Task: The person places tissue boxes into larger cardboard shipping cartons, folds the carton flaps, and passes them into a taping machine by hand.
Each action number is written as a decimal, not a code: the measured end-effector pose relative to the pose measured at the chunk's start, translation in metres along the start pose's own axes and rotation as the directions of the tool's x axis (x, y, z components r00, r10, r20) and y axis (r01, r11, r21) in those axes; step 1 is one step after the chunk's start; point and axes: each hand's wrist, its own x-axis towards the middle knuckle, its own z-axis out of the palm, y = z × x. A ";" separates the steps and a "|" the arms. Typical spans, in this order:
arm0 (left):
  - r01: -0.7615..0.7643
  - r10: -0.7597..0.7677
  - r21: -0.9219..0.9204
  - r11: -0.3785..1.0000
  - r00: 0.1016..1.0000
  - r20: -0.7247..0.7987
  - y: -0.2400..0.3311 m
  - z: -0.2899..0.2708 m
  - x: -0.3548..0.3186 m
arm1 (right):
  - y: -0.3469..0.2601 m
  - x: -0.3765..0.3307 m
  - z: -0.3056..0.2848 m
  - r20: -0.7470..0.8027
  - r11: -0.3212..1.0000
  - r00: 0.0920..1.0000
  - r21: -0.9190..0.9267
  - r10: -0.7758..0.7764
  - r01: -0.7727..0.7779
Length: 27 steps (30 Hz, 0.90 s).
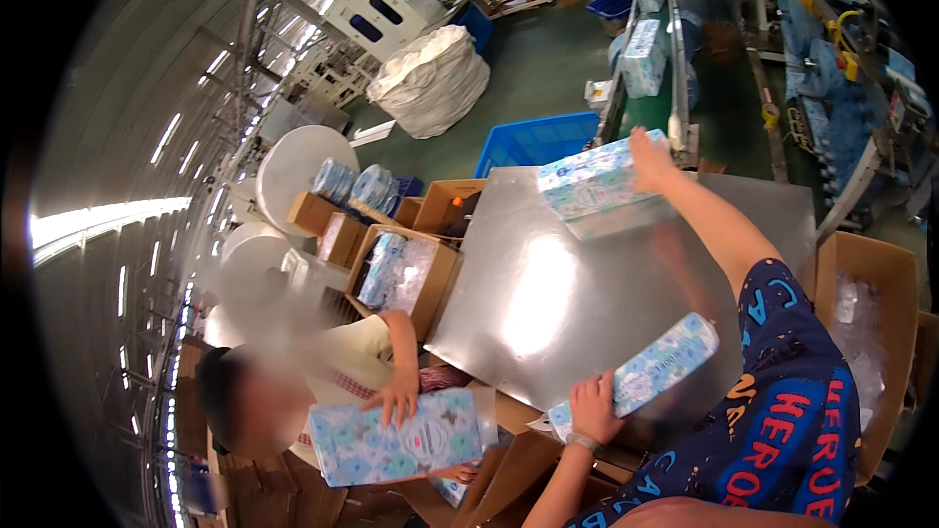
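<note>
My left hand (595, 409) grips the near end of a long pale-blue floral tissue pack (657, 370), which lies slantwise at the near edge of the metal table (499, 284). With my right arm stretched out, my right hand (648, 162) holds the right end of another blue floral pack (587, 181) at the table's far edge, near the conveyor's end. Some of that hand's fingers are hidden by the angle. A co-worker at the lower left has their hands on a similar large pack (406, 438), above open cardboard boxes.
More packs (643, 57) stand in a row on the conveyor (675, 88). A blue crate (538, 140) sits beyond the table. Cardboard boxes holding packs (421, 284) are on the left; one with clear plastic (861, 362) stands at right. A big white sack (430, 78) rests behind.
</note>
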 end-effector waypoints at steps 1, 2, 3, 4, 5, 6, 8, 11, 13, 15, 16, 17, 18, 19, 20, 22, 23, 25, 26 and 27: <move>0.014 -0.014 0.002 1.000 1.000 0.016 -0.006 0.000 -0.009 | -0.017 0.011 -0.020 0.088 0.997 0.995 -0.061 0.042 -0.037; -0.050 0.050 0.002 0.999 0.999 0.020 0.000 -0.003 -0.003 | 0.020 0.033 0.001 -0.068 0.984 0.986 -0.082 0.152 -0.158; -0.015 0.016 -0.046 0.999 0.999 0.032 -0.003 -0.005 -0.013 | 0.001 0.034 -0.002 -0.029 0.990 0.990 -0.024 0.137 -0.138; -0.035 0.037 -0.038 0.999 0.998 0.047 -0.002 -0.006 -0.014 | 0.011 0.038 0.005 -0.033 0.988 0.988 0.024 0.154 -0.153; -0.042 0.044 -0.034 0.999 0.997 0.060 -0.001 -0.006 -0.018 | 0.016 0.036 0.007 0.133 0.966 0.981 0.202 0.139 -0.164; -0.053 0.055 -0.033 0.998 0.996 0.073 0.000 -0.008 -0.020 | 0.014 0.032 0.009 0.177 0.970 0.975 0.181 0.133 -0.165; -0.054 0.055 -0.010 0.998 0.994 0.094 0.001 -0.010 -0.019 | 0.010 0.027 -0.007 0.158 0.998 0.987 -0.062 -0.013 0.023; -0.112 0.112 -0.005 0.994 0.992 0.057 -0.001 0.004 -0.019 | 0.010 0.009 0.016 0.138 0.997 0.988 0.057 -0.063 0.056; -0.130 0.129 0.004 0.992 0.988 0.084 -0.005 0.003 -0.017 | 0.002 -0.014 0.019 0.116 0.977 0.989 0.204 -0.095 0.070; -0.210 0.208 0.072 0.975 0.978 0.030 -0.004 -0.007 -0.024 | -0.006 -0.051 0.019 0.138 0.959 0.983 0.272 -0.122 0.081; -0.249 0.250 0.105 0.963 0.968 0.007 -0.002 -0.014 -0.029 | -0.009 -0.068 0.020 0.142 0.960 0.981 0.264 -0.132 0.091; -0.273 0.280 0.160 0.948 0.960 -0.020 0.005 -0.034 -0.033 | 0.002 -0.087 0.028 0.197 0.953 0.967 0.285 -0.162 0.101; -0.265 0.283 0.180 0.947 0.956 -0.078 0.010 -0.052 -0.041 | 0.012 -0.109 0.031 0.253 0.946 0.948 0.304 -0.195 0.113; -0.243 0.274 0.201 0.949 0.952 -0.140 0.011 -0.070 -0.054 | 0.012 -0.138 0.014 0.351 0.974 0.919 0.195 -0.180 0.117; -0.216 0.261 0.223 0.951 0.944 -0.202 0.011 -0.089 -0.070 | 0.012 -0.169 -0.005 0.442 0.988 0.883 0.084 -0.155 0.131; -0.087 0.139 0.167 0.982 0.932 -0.335 0.015 -0.130 -0.105 | 0.030 -0.232 -0.020 0.026 0.960 0.964 -0.081 -0.265 0.267; -0.025 0.092 0.151 0.988 0.887 -0.453 0.010 -0.137 -0.126 | 0.031 -0.249 -0.019 -0.171 0.931 0.921 -0.172 -0.349 0.321; 0.059 -0.053 -0.010 0.998 0.790 -0.611 -0.005 -0.140 -0.166 | 0.017 -0.254 -0.020 0.153 0.972 0.962 0.099 -0.225 0.211; 0.090 -0.146 -0.119 0.989 0.744 -0.651 -0.009 -0.141 -0.186 | 0.008 -0.253 -0.018 0.320 0.969 0.930 0.217 -0.182 0.115; 0.141 -0.258 -0.229 0.963 0.725 -0.638 -0.012 -0.137 -0.211 | -0.002 -0.252 -0.016 0.348 0.964 0.925 0.256 -0.155 0.065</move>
